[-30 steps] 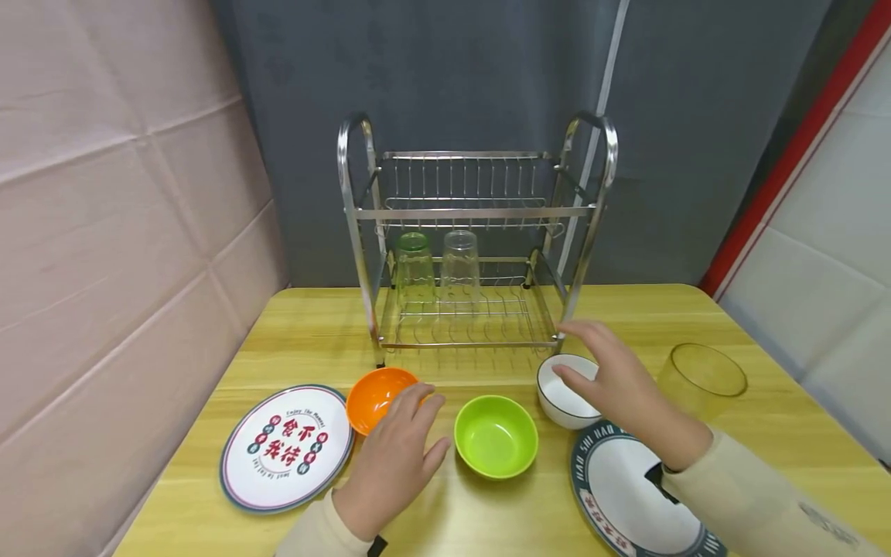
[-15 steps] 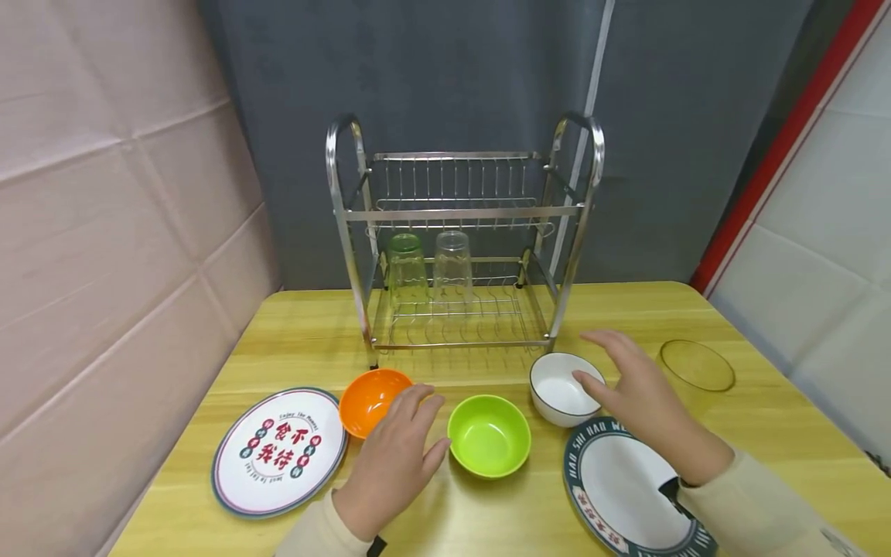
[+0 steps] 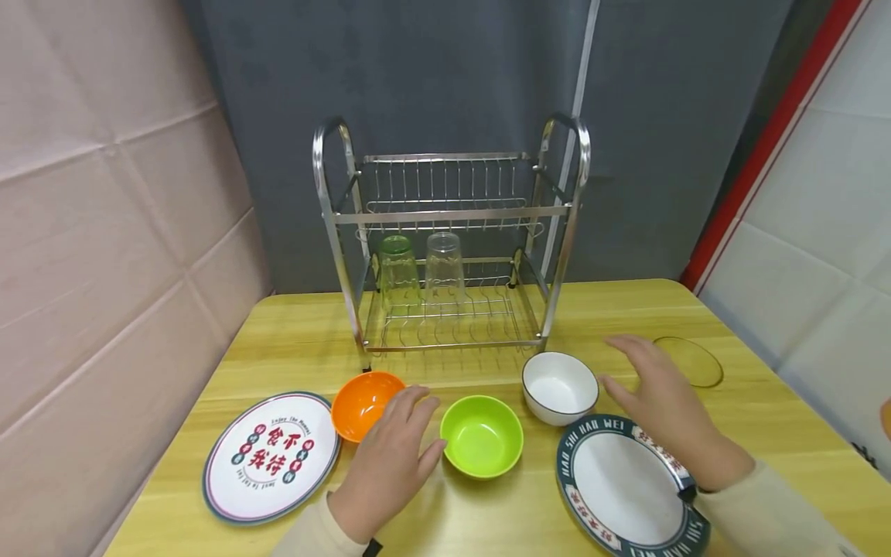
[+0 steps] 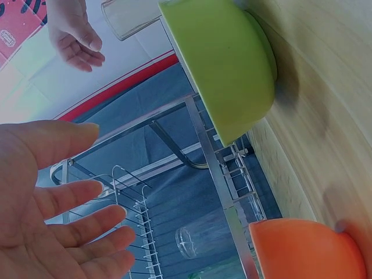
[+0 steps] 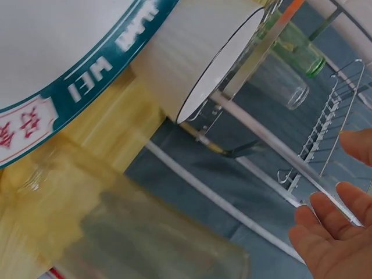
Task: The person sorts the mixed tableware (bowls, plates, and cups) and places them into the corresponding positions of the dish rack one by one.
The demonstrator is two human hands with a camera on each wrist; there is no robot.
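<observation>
My left hand (image 3: pixel 398 437) lies open with straight fingers, low over the yellow table between an orange bowl (image 3: pixel 363 402) and a green bowl (image 3: pixel 482 435). It holds nothing. My right hand (image 3: pixel 643 381) hovers open, palm down, between a white bowl (image 3: pixel 559 384) and a yellow-tinted glass (image 3: pixel 689 361). It touches neither. In the left wrist view the green bowl (image 4: pixel 226 64) and orange bowl (image 4: pixel 302 250) lie beyond my spread fingers (image 4: pixel 58 197). The right wrist view shows the white bowl (image 5: pixel 197 58) and the yellow glass (image 5: pixel 145 232) close by.
A two-tier steel dish rack (image 3: pixel 445 213) stands at the back, with a green glass (image 3: pixel 397 271) and a clear glass (image 3: pixel 445 267) upside down on its lower tier. A printed plate (image 3: pixel 267 456) lies front left. A teal-rimmed plate (image 3: pixel 619 495) lies under my right wrist.
My right hand has moved right, from over the white bowl to the gap beside the yellow glass. The left hand has stayed where it was. The head view shifted slightly.
</observation>
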